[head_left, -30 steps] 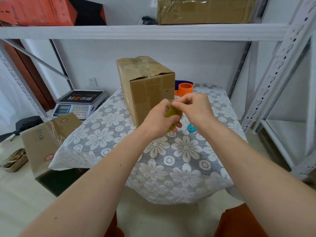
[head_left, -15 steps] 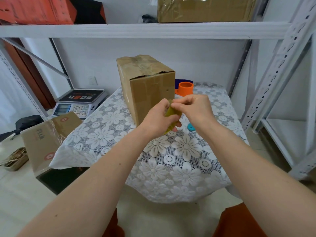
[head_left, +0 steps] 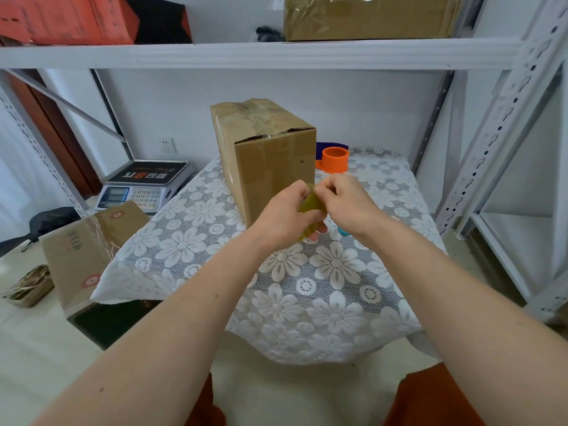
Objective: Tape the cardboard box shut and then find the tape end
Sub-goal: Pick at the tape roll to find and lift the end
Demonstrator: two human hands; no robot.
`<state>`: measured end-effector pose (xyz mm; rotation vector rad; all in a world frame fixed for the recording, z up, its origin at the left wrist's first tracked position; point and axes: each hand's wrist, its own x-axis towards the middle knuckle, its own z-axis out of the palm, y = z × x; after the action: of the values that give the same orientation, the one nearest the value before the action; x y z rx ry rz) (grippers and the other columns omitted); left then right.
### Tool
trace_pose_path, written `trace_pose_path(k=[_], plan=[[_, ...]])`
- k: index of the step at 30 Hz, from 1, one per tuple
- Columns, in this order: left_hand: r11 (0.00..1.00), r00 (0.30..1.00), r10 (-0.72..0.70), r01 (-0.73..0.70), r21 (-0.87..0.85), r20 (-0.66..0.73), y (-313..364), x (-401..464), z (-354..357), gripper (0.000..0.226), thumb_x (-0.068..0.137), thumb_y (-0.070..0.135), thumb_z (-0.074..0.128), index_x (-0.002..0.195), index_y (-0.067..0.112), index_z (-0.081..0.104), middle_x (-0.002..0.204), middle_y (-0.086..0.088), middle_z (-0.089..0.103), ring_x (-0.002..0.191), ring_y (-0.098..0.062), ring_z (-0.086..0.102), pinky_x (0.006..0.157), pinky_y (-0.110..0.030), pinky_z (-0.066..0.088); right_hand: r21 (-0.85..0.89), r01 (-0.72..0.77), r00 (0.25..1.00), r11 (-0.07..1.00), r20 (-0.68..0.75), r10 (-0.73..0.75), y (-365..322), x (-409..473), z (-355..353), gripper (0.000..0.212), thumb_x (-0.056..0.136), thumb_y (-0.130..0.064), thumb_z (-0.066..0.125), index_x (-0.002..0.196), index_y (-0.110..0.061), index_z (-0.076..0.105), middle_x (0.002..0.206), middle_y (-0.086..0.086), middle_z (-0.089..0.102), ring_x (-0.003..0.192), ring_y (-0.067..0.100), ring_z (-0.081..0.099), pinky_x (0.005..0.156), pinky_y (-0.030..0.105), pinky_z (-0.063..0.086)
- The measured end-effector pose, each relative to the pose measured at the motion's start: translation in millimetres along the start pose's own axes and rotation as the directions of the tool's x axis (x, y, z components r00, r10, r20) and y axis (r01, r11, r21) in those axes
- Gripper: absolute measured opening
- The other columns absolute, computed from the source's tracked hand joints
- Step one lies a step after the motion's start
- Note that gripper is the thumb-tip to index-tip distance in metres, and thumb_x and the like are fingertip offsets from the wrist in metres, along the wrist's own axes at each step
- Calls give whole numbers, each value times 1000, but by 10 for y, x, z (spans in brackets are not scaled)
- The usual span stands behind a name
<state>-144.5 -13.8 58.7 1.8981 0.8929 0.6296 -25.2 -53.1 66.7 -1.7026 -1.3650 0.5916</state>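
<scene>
- Two hands meet above the middle of the worktop (head_left: 307,302), which is covered in white flowered lace, and both are on a yellowish tape roll (head_left: 312,204).
- Left hand (head_left: 284,215) wraps the roll from the 9 o'clock side, fingers curled under it with fingertips showing below at about 6 o'clock of the roll.
- Right hand (head_left: 345,199) comes in from 3 o'clock, thumb and forefinger closed in a pinch at the roll's upper rim; whether a loose tape end sits between them cannot be made out.
- Only a narrow band of the roll shows between the hands, so its axis is hard to judge; the visible strip runs from about 12 toward 6 o'clock.
- Just behind the hands, at 12 o'clock, stands the cardboard box (head_left: 270,155), upright on end with its long axis vertical, a corner edge turned toward the camera. Shiny tape crosses its top flaps, which look closed though a little buckled at the near edge.
- An orange cup-shaped thing (head_left: 335,158) sits at 1 o'clock of the box, its lower left part hidden by the box.
- A small blue thing (head_left: 342,231) peeks out under the right wrist, mostly covered.
- Off the worktop at 9 o'clock sit a weighing scale (head_left: 144,186) and a second carton (head_left: 83,253), its lower part cut off by the cloth.
</scene>
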Motion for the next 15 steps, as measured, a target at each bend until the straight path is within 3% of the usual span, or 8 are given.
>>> trace_pose_path(k=[2, 6, 10, 15], plan=[[1000, 1000, -12, 12, -23, 6, -1, 3, -10, 19, 92, 9, 61, 89, 16, 43, 75, -7, 71, 53, -13, 65, 41, -15, 43, 24, -9, 1000, 1000, -19, 9, 33, 16, 4, 26, 99, -14, 43, 79, -8, 58, 77, 7, 60, 66, 16, 56, 57, 24, 46], [996, 999, -40, 41, -80, 9, -17, -3, -35, 19, 93, 11, 61, 90, 17, 43, 81, -10, 73, 61, -20, 68, 44, -20, 47, 124, -9, 994, 992, -108, 23, 111, 35, -16, 15, 95, -16, 53, 94, -10, 66, 96, 6, 68, 92, 19, 64, 83, 33, 53], [998, 999, -36, 35, -53, -12, -9, 16, -13, 20, 94, 11, 60, 87, 18, 42, 76, -6, 71, 58, -17, 67, 41, -17, 44, 110, 72, 981, 991, -190, -50, 60, -14, 15, 10, 87, -11, 65, 86, -11, 75, 87, 3, 72, 82, 17, 67, 71, 24, 53], [999, 999, -19, 18, -38, -29, 0, 31, 23, 23, 93, 13, 61, 84, 18, 41, 75, -4, 70, 53, -12, 66, 42, -16, 44, 6, 70, 959, 998, -277, -65, 35, 25, 40, 12, 87, -10, 65, 83, -9, 76, 81, 4, 71, 73, 14, 63, 61, 17, 46]])
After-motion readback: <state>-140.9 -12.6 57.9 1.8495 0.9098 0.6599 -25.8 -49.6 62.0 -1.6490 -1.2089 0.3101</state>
